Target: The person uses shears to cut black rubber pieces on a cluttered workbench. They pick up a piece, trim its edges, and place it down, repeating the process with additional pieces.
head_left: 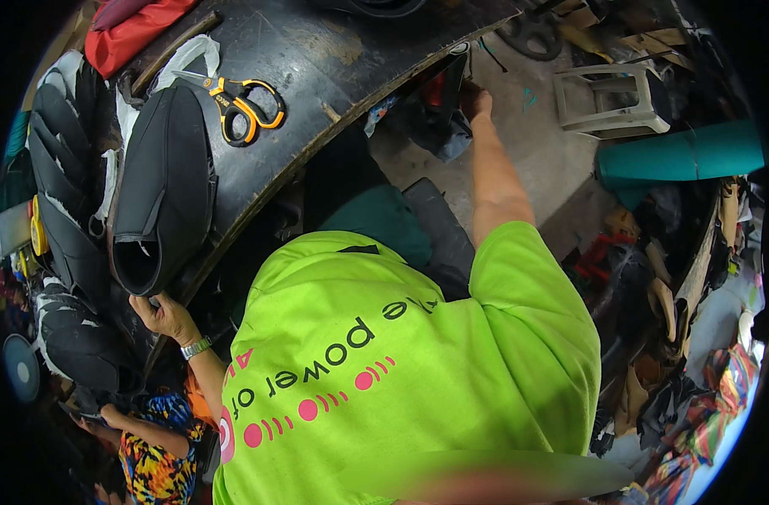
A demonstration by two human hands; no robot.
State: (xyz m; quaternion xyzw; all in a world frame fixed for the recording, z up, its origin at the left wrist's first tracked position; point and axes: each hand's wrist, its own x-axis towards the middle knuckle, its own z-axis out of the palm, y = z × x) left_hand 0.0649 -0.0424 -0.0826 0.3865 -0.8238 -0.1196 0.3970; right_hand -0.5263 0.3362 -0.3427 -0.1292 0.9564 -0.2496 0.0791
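Observation:
My left hand, with a metal watch on its wrist, is at the table's edge, its fingers apart. Its fingertips touch or nearly touch the rim of a black shoe upper lying lengthwise on the table. Scissors with orange and black handles lie beside the upper's far end. Reaching far to the right, my right hand is low beside the table, closed at the edge of a dark plastic bag. Something red shows in the bag's opening. The fingertips of that hand are partly hidden.
Several black uppers overlap along the table's left side, near a red cloth. A grey plastic stool and a teal roll are on the right, with heaped scraps below. Another person's arm shows at lower left.

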